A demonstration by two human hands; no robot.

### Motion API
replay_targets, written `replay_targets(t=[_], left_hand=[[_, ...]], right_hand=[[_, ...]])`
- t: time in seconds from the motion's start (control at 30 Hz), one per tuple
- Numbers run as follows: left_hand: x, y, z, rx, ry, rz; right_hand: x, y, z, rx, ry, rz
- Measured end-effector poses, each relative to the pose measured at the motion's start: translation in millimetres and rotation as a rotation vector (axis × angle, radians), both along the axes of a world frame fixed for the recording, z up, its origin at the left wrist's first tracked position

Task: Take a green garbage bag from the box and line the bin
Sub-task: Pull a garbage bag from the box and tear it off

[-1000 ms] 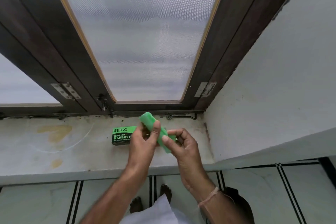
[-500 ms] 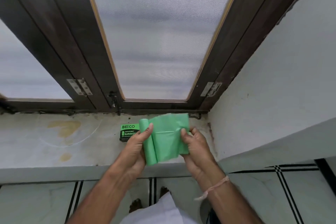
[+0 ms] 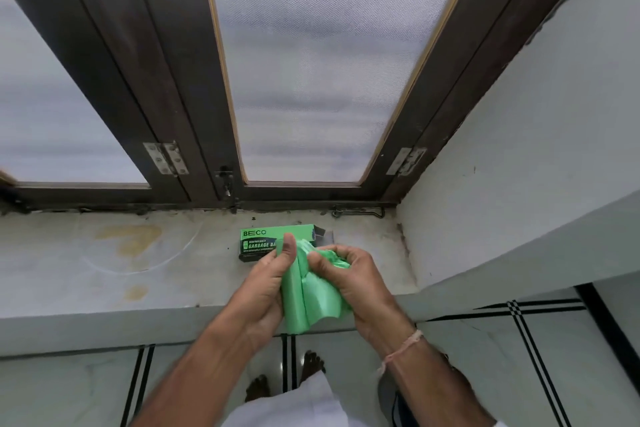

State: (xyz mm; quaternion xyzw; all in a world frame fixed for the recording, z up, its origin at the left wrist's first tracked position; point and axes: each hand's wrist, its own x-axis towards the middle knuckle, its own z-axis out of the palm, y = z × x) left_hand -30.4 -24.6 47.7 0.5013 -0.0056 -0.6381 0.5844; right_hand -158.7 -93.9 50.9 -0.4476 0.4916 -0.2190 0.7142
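A green roll of garbage bags (image 3: 308,298) is held over the front edge of the window sill (image 3: 104,274). My left hand (image 3: 268,284) grips the rolled part, thumb up on top. My right hand (image 3: 349,279) bunches the loose, unrolled end of the green plastic. Behind my hands the green and black garbage bag box (image 3: 263,239) lies on the sill, its right end flap open. No bin shows clearly in view.
A dark wooden window frame (image 3: 194,114) with frosted glass rises behind the sill. A white wall (image 3: 519,149) closes the right side. A metal window hook (image 3: 358,211) lies at the sill's back. Tiled floor (image 3: 86,388) and my bare feet show below.
The roll was first tight in my hands, then spread out flat between them. Now my right hand has crumpled the unrolled sheet toward the roll, and both hands sit lower.
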Motion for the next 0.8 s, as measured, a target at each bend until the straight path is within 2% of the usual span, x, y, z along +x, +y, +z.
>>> replay_targets(t=[0.1, 0.2, 0.37, 0.43, 0.57, 0.8], left_hand=[[9.4, 8.4, -0.4, 0.019, 0.002, -0.028], [11.1, 13.6, -0.5, 0.015, -0.016, -0.069], [15.0, 19.0, 0.0, -0.01, -0.044, -0.11], [15.4, 20.5, 2.6, -0.021, -0.071, -0.147], [18.2, 22.0, 3.2, -0.029, -0.105, -0.16], [29.1, 26.2, -0.1, 0.014, -0.025, -0.062]], right_hand=[[-4.7, -2.7, -5.8, 0.018, 0.051, -0.048], [-5.5, -1.8, -10.7, 0.069, 0.008, -0.091], [-2.4, -2.6, -9.2, 0.027, -0.017, -0.263], [-1.7, 1.3, -2.7, 0.019, -0.052, -0.175], [-1.7, 13.1, 9.2, -0.081, 0.031, 0.128], [-18.1, -2.5, -2.3, -0.002, -0.036, -0.117]])
